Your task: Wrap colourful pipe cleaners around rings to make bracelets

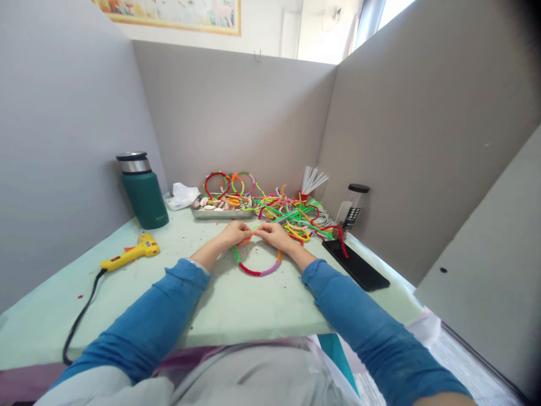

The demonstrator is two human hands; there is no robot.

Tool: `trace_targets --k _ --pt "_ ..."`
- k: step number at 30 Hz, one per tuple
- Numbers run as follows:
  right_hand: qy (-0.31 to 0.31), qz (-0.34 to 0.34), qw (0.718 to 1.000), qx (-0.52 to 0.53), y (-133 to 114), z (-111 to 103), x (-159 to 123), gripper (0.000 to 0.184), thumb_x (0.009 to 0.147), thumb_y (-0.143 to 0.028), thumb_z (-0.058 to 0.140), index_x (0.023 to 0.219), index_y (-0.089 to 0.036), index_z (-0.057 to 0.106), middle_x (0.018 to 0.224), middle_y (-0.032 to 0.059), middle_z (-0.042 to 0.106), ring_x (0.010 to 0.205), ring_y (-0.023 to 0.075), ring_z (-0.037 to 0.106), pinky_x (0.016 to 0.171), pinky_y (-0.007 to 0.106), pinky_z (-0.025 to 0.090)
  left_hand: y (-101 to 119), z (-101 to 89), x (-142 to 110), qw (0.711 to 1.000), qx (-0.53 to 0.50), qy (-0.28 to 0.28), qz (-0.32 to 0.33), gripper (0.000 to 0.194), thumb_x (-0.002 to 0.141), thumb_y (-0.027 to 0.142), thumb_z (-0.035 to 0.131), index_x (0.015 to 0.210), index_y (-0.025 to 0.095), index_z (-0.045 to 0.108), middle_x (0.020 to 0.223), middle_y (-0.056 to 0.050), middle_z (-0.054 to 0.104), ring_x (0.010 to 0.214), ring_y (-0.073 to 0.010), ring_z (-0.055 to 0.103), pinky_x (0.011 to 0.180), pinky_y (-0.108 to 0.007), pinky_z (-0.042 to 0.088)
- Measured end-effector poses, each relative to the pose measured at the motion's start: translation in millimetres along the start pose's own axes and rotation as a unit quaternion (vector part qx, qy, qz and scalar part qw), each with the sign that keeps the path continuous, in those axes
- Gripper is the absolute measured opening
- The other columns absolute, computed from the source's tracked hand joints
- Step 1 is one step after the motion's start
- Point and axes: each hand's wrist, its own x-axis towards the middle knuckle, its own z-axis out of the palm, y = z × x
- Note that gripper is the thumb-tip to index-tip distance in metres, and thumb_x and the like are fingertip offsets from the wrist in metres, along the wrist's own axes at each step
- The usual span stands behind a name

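- Pinching the fuzzy ring (250, 273) on its far side, the left hand (237, 232) has thumb and fingertips pressed together.
- The right hand (273, 234) grips the ring the same way, just beside the left; a bit of light green shows between the fingertips, though the exact join is hidden.
- The ring is at the middle of the table (253, 316), between the near and far edges, with green, red, purple and orange sections.
- Towards the far edge, a metal tray (223, 215) holds shells (230, 201), and more coloured rings (217, 174) stand up behind it.
- Right of the tray spreads a tangle of fuzzy stems (287, 210), with white sticks (311, 182) rising behind.
- Along the right edge lie a black phone (363, 273), one red stem drooping over it, and a clear jar (355, 208) with a dark lid.
- By the left edge are a yellow glue gun (127, 257), a green bottle (146, 198) near the far left corner, and crumpled white tissue (184, 196).
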Motion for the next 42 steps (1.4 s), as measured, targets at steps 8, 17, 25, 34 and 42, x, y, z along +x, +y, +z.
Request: trace_targets --k 8,17,25,34,42 --pt "0.001 -0.008 1.000 -0.005 -2 0 -1 0.032 0.078 -0.042 0.055 0.073 -0.012 0.063 0.054 -0.0027 0.046 0.056 0.0087 0.039 0.052 0.021 0.030 0 -0.7 -1 0.998 -0.050 -0.009 -0.025 0.034 0.065 0.046 0.065 0.058 0.016 0.051 0.040 0.006 0.039 0.037 -0.0068 0.032 0.040 -0.023 0.022" --pt "0.002 -0.005 1.000 -0.001 -5 -1 -1 0.032 0.077 -0.042 0.056 0.074 -0.012 0.064 0.053 -0.0032 0.045 0.055 0.0086 0.038 0.052 0.021 0.030 3 -1.2 -3 0.997 -0.068 -0.012 -0.038 0.035 0.063 0.046 0.067 0.058 0.013 0.055 0.044 0.005 0.041 0.041 -0.0060 0.031 0.043 -0.023 0.022" --pt "-0.005 0.003 1.000 0.009 -6 0 -1 0.034 0.076 -0.045 0.056 0.076 -0.012 0.064 0.051 -0.0042 0.043 0.052 0.0083 0.036 0.050 0.021 0.028 -1 -2.1 -2 0.988 -0.128 -0.045 -0.074 0.032 0.064 0.043 0.066 0.063 0.012 0.057 0.048 0.001 0.049 0.040 -0.0064 0.034 0.042 -0.023 0.023" --pt "0.005 0.015 0.999 0.040 -9 -2 -1 0.034 0.076 -0.045 0.056 0.078 -0.012 0.064 0.050 -0.0049 0.041 0.050 0.0075 0.035 0.049 0.021 0.029 -1 -5.3 0 0.989 -0.144 -0.036 -0.029 0.024 0.066 0.034 0.057 0.071 0.011 0.062 0.064 -0.003 0.060 0.046 -0.0084 0.043 0.045 -0.023 0.030" --pt "0.002 0.016 0.999 0.041 -11 -3 -2 0.034 0.076 -0.045 0.056 0.079 -0.012 0.064 0.050 -0.0048 0.042 0.049 0.0074 0.035 0.049 0.021 0.028 6 -8.1 -5 0.991 -0.119 -0.061 -0.027 0.018 0.060 0.019 0.051 0.073 0.011 0.061 0.053 0.000 0.054 0.042 -0.0098 0.046 0.044 -0.023 0.034"
